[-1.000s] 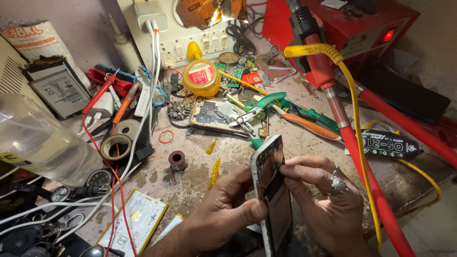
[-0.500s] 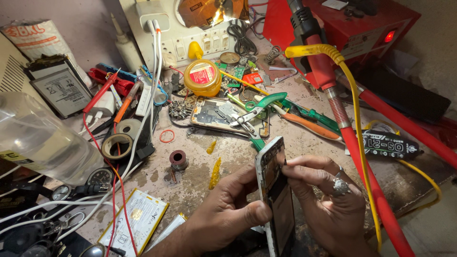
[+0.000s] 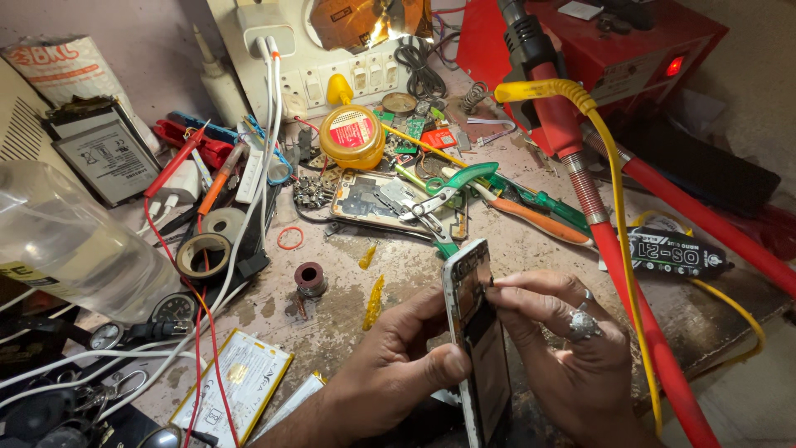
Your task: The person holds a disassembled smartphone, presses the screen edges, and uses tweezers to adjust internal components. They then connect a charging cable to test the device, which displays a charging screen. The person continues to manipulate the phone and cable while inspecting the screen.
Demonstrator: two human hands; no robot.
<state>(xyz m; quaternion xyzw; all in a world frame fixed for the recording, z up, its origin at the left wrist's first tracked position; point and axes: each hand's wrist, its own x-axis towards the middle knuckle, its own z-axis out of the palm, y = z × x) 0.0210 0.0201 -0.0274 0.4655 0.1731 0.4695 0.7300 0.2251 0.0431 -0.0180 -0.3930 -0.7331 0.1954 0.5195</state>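
While two hands work, the fingertips [image 3: 496,284] of the right hand [image 3: 564,348] pinch at the top edge of one opened phone [image 3: 477,332], held upright on edge near the bench's front; left hand [image 3: 398,373] grips its side, thumb pressed flat. Beyond: two tape rolls [image 3: 203,253], one yellow round tin [image 3: 352,137], one dismantled phone frame [image 3: 373,203], two batteries [image 3: 236,386], one solder spool [image 3: 312,279].

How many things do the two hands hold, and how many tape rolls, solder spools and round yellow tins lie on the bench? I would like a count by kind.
Phones held on edge between left hand and right hand: 1
Tape rolls: 2
Solder spools: 1
Round yellow tins: 1
Total: 5
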